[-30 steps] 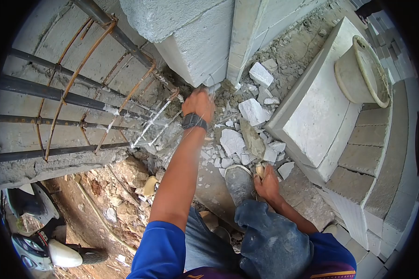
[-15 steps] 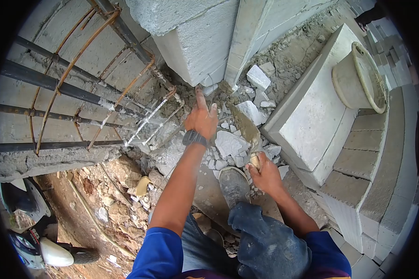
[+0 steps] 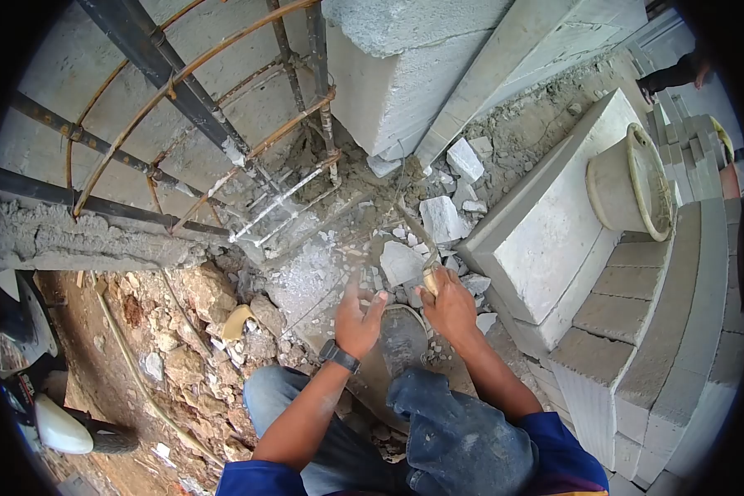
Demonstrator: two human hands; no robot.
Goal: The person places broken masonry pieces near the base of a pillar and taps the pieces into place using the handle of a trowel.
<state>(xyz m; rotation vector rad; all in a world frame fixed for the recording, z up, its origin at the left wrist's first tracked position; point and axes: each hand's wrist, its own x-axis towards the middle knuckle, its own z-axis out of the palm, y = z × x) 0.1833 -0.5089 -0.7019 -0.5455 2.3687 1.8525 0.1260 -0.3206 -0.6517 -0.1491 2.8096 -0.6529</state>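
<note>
My right hand (image 3: 452,307) is wrapped around the pale handle of a trowel (image 3: 429,281). Its mortar-smeared blade points away over broken block pieces and is hard to separate from the grey ground. My left hand (image 3: 359,326), with a dark watch (image 3: 340,355) on the wrist, hovers above the dusty concrete, empty. Its thumb stands apart and the fingertips are smeared by motion. Near both hands lies a flat white block fragment (image 3: 402,263). Farther ahead, the foot of a light grey block wall (image 3: 426,91) meets wet mortar (image 3: 351,169).
A rebar cage (image 3: 252,157) rises at the left. Rocky soil (image 3: 182,347) and a motorbike (image 3: 66,413) lie lower left. To the right, a bucket (image 3: 608,190) stands on a large block (image 3: 546,240) beside stacked blocks (image 3: 628,310). Another person's leg (image 3: 670,78) shows at upper right.
My left hand has drawn back from the wall's foot toward my knees. My right hand keeps the trowel, slightly farther left. The view has shifted, showing more of the rebar.
</note>
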